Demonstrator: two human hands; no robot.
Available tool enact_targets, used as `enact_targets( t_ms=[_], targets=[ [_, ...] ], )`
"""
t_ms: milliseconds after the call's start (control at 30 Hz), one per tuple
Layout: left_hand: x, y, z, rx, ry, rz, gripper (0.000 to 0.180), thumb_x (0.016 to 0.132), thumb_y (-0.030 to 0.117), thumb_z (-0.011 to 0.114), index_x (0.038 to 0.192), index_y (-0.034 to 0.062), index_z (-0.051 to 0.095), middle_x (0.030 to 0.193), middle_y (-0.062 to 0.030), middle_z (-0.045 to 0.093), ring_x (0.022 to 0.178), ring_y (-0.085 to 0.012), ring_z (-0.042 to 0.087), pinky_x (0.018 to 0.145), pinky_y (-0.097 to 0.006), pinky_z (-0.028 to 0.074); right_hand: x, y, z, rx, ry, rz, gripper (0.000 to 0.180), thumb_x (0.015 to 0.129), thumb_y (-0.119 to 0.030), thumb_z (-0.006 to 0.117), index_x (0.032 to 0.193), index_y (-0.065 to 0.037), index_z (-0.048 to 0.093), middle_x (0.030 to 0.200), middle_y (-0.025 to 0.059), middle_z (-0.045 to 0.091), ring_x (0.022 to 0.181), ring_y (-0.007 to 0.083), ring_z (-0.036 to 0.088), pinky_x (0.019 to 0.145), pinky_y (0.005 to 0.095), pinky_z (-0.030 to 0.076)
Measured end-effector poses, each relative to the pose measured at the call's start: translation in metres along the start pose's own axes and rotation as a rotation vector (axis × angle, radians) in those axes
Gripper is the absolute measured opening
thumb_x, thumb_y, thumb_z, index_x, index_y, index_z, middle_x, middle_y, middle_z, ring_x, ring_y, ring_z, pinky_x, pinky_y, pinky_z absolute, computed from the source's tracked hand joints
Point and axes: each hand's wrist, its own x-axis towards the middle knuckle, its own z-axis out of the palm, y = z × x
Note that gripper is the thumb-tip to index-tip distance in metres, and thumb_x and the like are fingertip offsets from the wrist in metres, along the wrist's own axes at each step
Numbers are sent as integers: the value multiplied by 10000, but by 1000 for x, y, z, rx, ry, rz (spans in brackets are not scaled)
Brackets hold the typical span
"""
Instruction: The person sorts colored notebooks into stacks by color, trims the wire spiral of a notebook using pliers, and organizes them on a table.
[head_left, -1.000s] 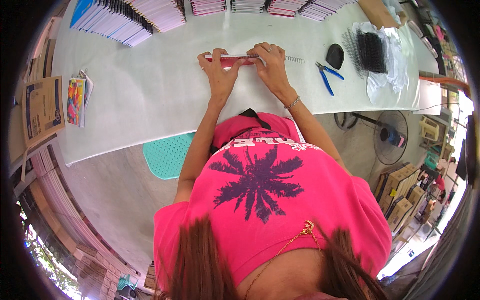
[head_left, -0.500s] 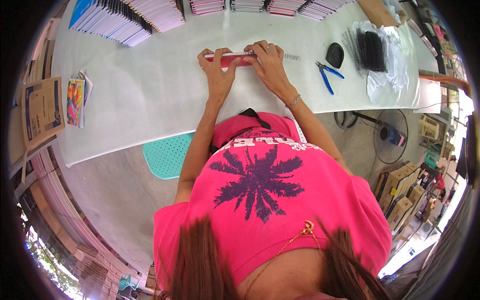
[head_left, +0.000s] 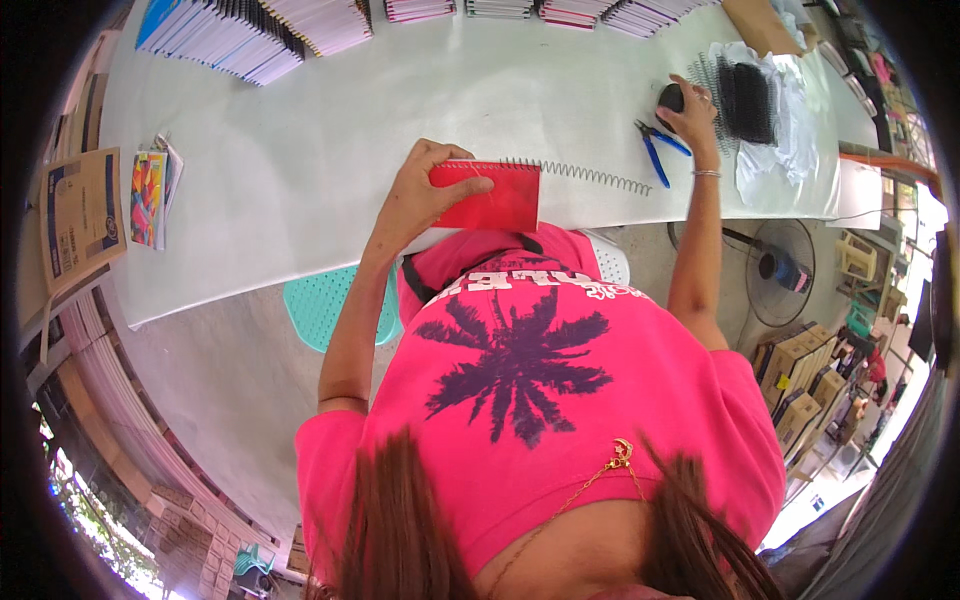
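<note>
Two hands are at work in the head view, and we see them spread wide apart over a long white surface (head_left: pixel 300 190). Our left hand (head_left: pixel 420 185) grips a small red notebook (head_left: pixel 490 195) at its left edge, thumb laid across the cover and fingers (head_left: pixel 432 150) curled behind it, so the hand is closed firmly on the book. The notebook is held at the near edge of the surface, just above our pink shirt (head_left: pixel 540 400). A wire spiral binding (head_left: pixel 590 175) runs along its top edge and sticks out well past the right side of the cover, trailing over the surface. Our right hand (head_left: pixel 690 110) reaches far to the right, fingers bent down over a small dark round object (head_left: pixel 670 97) and touching it; we cannot tell whether they have closed on it. Just below that hand lie blue-handled pliers (head_left: pixel 655 150). Beside it to the right sits a bundle of black spiral coils (head_left: pixel 750 100) on a clear plastic bag (head_left: pixel 790 140). Rows of stacked notebooks (head_left: pixel 250 35) line the far edge of the surface. On the left end lie colourful printed sheets (head_left: pixel 150 185) and, beside them, a brown cardboard piece (head_left: pixel 80 215). A teal plastic stool (head_left: pixel 330 310) stands under the surface near our left arm, and a floor fan (head_left: pixel 780 270) stands at the right.
</note>
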Motion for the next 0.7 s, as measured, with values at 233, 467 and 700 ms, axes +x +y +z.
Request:
enact_targets(
  t_ms=[233,467,700],
  targets=[
    [-13,-11,9,247,14,146,340,805,324,702,955,25,644,1018,-58,471,943,-170,524,831,-298,431,10,35,7,333,-279,-131,807,664,-333,785,1345,-80,432,1231,220,501,1146,321,476,994,371,393],
    [-10,-7,4,75,-128,148,282,825,277,680,883,4,636,835,-66,589,808,-147,561,783,-283,433,-24,-126,-47,1471,-1006,18,615,922,-331,559,1363,46,358,1288,140,494,1101,199,520,923,336,458],
    [-15,3,3,-31,-200,-22,279,807,258,704,881,-3,638,820,-61,607,777,-123,563,724,-277,447,-51,-178,-42,1300,-1616,-205,687,866,-457,587,1326,33,441,1184,96,579,941,104,555,794,242,488]
  ],
)
